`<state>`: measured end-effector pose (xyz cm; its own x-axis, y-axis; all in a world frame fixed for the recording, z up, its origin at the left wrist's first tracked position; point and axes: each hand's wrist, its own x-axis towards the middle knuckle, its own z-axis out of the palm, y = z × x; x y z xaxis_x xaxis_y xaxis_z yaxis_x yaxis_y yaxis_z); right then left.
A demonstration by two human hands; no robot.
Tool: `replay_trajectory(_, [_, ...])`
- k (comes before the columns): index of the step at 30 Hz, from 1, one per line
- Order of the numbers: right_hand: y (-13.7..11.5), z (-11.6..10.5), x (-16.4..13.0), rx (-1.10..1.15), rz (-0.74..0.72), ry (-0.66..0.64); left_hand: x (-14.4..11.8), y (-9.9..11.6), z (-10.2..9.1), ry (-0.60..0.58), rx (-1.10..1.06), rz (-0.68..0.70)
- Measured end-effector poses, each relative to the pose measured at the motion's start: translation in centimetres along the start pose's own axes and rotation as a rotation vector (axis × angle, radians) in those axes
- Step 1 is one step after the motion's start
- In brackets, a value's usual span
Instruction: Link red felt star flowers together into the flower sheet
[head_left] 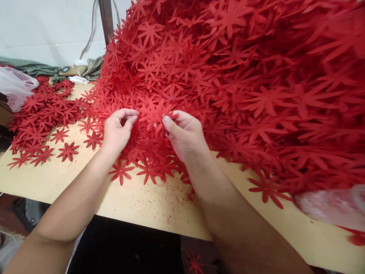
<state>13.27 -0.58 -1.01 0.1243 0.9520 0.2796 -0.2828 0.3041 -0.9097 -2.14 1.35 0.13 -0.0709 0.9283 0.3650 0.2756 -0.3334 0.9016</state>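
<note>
Between my two hands, a bright red flower-shaped cutout with narrow petals is held up in front of the big heap. My left hand pinches at its left side, thumb against forefinger. On the opposite side, the thumb and fingers of my right hand are closed on its petals. Whether more than one layer is in the pinch, I cannot tell. Just below my hands, several similar red cutouts lie loosely overlapped on the pale tabletop.
A tall heap of red flower cutouts fills the back and right. A smaller pile lies at the left by a white plastic bag. Clear plastic sits at the right. One cutout is below the table edge.
</note>
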Motion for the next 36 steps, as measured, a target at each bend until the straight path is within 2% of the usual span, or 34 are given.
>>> replay_trajectory(5, [-0.3, 0.0, -0.2, -0.083, 0.02, -0.012, -0.4, 1.3, -0.3, 0.076, 0.003, 0.132])
replay_trajectory(7, [-0.6, 0.1, -0.4, -0.115, 0.018, -0.054, -0.7, 1.8, -0.2, -0.003, -0.07, 0.093])
replay_trajectory(9, [-0.9, 0.3, -0.6, -0.137, 0.004, -0.103, -0.9, 2.1, 0.1, -0.117, -0.166, -0.014])
replay_trajectory(11, [-1.1, 0.4, -0.7, -0.147, -0.011, -0.133, -0.9, 2.1, 0.4, -0.17, -0.245, -0.11])
replay_trajectory(14, [-1.1, 0.4, -0.7, -0.128, -0.02, -0.135, -0.7, 1.9, 0.5, -0.155, -0.342, -0.184])
replay_trajectory(18, [-0.7, -0.1, -0.4, -0.092, -0.023, -0.087, -0.3, 1.5, 0.4, -0.072, -0.398, -0.215])
replay_trajectory(22, [-0.5, -0.3, -0.2, -0.07, -0.033, -0.04, -0.3, 1.6, 0.3, -0.066, -0.332, -0.195])
replay_trajectory(26, [-0.7, 0.1, -0.5, -0.073, -0.049, -0.078, -0.5, 1.6, 0.5, -0.114, -0.221, -0.185])
replay_trajectory(30, [-0.9, 0.3, -0.6, -0.136, -0.058, -0.047, -0.5, 0.6, 0.5, -0.063, -0.073, -0.104])
replay_trajectory(34, [-1.1, 0.4, -0.6, -0.249, -0.057, -0.007, -0.5, 0.1, 0.2, 0.041, 0.12, 0.141])
replay_trajectory(36, [-1.2, 0.5, -0.7, -0.323, -0.08, 0.014, -0.7, 0.4, 0.0, 0.071, 0.143, 0.234])
